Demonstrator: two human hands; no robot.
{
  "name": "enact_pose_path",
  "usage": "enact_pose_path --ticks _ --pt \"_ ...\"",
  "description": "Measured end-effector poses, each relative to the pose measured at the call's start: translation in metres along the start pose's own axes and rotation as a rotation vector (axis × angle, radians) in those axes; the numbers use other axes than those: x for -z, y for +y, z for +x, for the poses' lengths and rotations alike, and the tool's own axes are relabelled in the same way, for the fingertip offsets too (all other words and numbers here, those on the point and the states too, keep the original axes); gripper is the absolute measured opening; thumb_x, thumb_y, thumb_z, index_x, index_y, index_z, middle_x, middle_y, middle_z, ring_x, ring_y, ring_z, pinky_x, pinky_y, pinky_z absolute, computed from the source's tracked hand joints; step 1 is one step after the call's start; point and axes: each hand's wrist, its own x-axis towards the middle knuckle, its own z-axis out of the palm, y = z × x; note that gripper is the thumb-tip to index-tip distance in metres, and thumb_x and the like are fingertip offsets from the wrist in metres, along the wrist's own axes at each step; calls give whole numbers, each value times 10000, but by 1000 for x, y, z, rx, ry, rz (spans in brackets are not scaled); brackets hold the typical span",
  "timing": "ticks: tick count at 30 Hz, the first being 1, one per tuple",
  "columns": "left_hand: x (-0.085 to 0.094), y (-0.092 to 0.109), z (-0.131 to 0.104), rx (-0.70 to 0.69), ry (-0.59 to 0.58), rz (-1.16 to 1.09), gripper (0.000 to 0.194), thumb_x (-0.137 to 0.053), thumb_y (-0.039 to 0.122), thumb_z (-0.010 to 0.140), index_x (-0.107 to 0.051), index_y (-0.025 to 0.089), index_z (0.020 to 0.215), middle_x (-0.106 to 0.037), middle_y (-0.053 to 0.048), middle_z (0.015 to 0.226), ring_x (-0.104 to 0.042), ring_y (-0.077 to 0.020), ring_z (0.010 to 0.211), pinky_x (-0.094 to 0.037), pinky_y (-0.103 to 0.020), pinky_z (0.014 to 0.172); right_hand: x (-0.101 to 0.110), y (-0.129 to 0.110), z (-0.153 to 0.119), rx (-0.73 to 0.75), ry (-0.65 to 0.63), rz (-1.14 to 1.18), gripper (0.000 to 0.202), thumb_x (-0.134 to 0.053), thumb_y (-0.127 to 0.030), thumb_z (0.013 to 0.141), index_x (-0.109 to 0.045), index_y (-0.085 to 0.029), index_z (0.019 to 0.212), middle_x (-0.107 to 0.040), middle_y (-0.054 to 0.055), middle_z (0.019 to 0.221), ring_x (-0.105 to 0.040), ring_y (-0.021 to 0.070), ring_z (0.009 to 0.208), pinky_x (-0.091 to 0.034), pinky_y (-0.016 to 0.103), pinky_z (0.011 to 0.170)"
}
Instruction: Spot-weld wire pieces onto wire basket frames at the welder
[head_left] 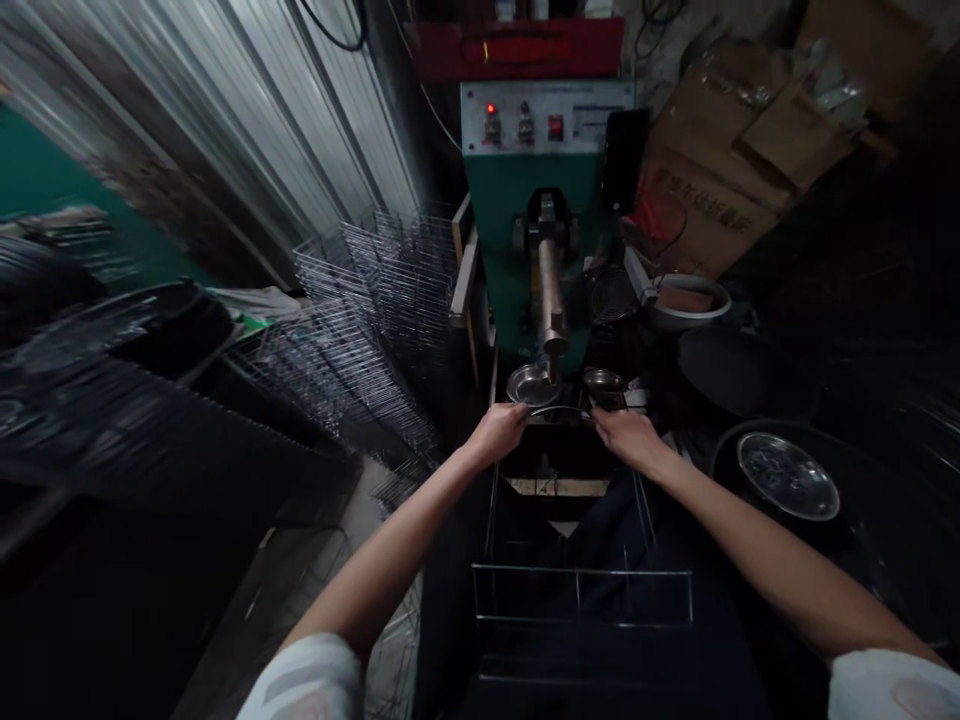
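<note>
A thin, curved metal wire (559, 408) spans the gap between my two hands, just below the tip of a metal machine arm (551, 295). My left hand (501, 432) pinches its left end and my right hand (628, 436) its right end. A wire rack (581, 572) of thin rods rests over my lap, its side rods running up toward my hands; whether the curved wire belongs to it I cannot tell. Beyond my fingers sit a shallow metal dish (534, 385) on the left and a smaller metal bowl (604, 382) on the right.
A green machine (499, 250) with a lit red lamp stands ahead. Stacked wire racks (360, 320) crowd the left side. On the right are a round metal tray (787, 477) with small pieces, a white basin (688, 302) and cardboard boxes (709, 190).
</note>
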Motion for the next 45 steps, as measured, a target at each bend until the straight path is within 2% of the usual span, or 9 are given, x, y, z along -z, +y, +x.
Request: enact_pose_path --ticks 7,15,21,29,33,36,42,45 --pt "8 -8 10 -37 -17 18 169 -507 141 941 -631 164 829 -652 -41 758 -603 -139 666 -422 -230 651 5 2 18 -14 -11 40 306 -414 -277 1071 -601 -220 1306 -730 130 1085 -714 288 983 -489 320 757" --pt "21 -12 23 -34 -5 42 197 -492 133 939 -611 163 785 -617 -33 741 -570 -141 643 -397 -235 629 23 5 31 -18 10 51 301 -418 -303 1080 -589 -245 1321 -726 118 1082 -711 300 971 -496 333 759" --pt "26 -12 29 -43 2 52 194 -497 120 923 -598 166 765 -602 -27 719 -561 -142 640 -397 -239 632 26 8 36 -10 39 50 306 -395 -329 1088 -611 -255 1291 -727 110 1011 -713 308 921 -493 338 737" --pt "27 -15 31 -52 -1 68 167 -501 107 891 -615 162 781 -609 -32 725 -548 -134 626 -391 -239 616 22 10 42 -9 53 44 294 -416 -330 1088 -618 -259 1288 -722 97 1014 -706 276 895 -465 303 719" --pt "25 -15 30 -55 -2 62 202 -473 101 900 -635 156 793 -609 -35 718 -543 -143 624 -383 -247 602 20 10 42 15 89 30 284 -413 -289 1085 -648 -222 1230 -724 88 910 -697 250 823 -422 285 679" --pt "24 -16 31 -54 -1 60 226 -465 106 924 -657 152 815 -611 -33 704 -554 -147 631 -387 -250 614 21 10 41 13 105 -13 288 -407 -285 1084 -661 -218 1202 -719 84 862 -697 263 802 -408 295 665" --pt "24 -17 33 -25 -22 90 205 -492 137 956 -652 159 830 -639 -34 740 -591 -147 675 -386 -243 639 24 9 42 5 69 39 291 -398 -346 1105 -646 -228 1200 -726 96 955 -707 276 888 -408 286 662" --pt "23 -11 29 22 -27 130 213 -474 142 965 -633 164 825 -656 -52 790 -607 -165 699 -390 -254 636 23 7 40 11 92 67 277 -396 -336 1110 -637 -223 1186 -721 92 993 -704 275 919 -407 287 659"
